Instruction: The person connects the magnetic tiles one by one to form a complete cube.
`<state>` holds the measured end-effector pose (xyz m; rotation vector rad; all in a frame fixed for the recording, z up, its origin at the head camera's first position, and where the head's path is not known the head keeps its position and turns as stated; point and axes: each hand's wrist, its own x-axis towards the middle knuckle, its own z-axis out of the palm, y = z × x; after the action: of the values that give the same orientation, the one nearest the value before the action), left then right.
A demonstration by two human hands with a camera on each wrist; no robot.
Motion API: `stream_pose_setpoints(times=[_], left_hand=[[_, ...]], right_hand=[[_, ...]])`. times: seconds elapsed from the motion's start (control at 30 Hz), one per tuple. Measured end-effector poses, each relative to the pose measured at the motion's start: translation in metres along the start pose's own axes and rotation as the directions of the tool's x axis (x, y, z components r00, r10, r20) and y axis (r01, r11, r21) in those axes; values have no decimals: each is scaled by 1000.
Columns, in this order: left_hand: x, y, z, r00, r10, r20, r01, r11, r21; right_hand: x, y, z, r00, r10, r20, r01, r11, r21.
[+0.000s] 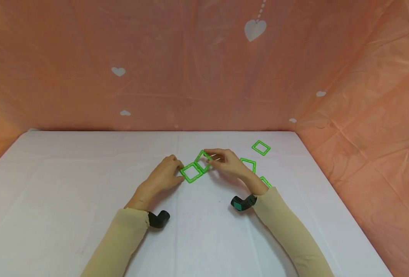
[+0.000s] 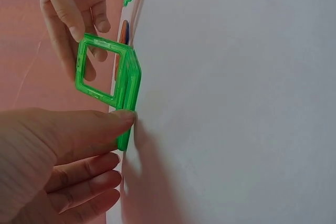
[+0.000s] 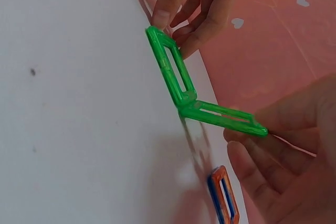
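Two green open-centred square tiles meet edge to edge above the white table. My left hand (image 1: pixel 163 174) pinches the left green square tile (image 1: pixel 185 176) at its outer side, and the left wrist view has the thumb (image 2: pixel 113 123) on it. With thumb and fingers, my right hand (image 1: pixel 229 163) holds the right green square tile (image 1: pixel 198 156) by its far corner. That tile tilts up from the shared edge, and the right wrist view shows the left tile (image 3: pixel 165 69) and right tile (image 3: pixel 226 121) forming an angle.
On the table's right lie a green square (image 1: pixel 261 147), a green five-sided tile (image 1: pixel 255 166) and another green piece (image 1: pixel 265 181) partly behind the right forearm. An orange-and-blue piece (image 3: pixel 223 195) shows in the right wrist view. An orange curtain (image 1: pixel 176 77) hangs behind the white table (image 1: pixel 69 192).
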<state>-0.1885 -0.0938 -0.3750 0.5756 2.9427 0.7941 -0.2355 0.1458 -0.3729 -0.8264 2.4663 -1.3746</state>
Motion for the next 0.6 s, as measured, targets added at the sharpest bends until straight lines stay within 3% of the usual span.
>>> stream_pose_setpoints(times=[0.27,0.6], left_hand=[[0,0,1,1000,-6,-3,6,1000,5],[-1,1,3,1000,-22,-23,21,1000,-17]], right_hand=[[3,2,-1,1000,-10,-3,10,999,-34],[8,4,3,996,56,-73,-58,998,-26]])
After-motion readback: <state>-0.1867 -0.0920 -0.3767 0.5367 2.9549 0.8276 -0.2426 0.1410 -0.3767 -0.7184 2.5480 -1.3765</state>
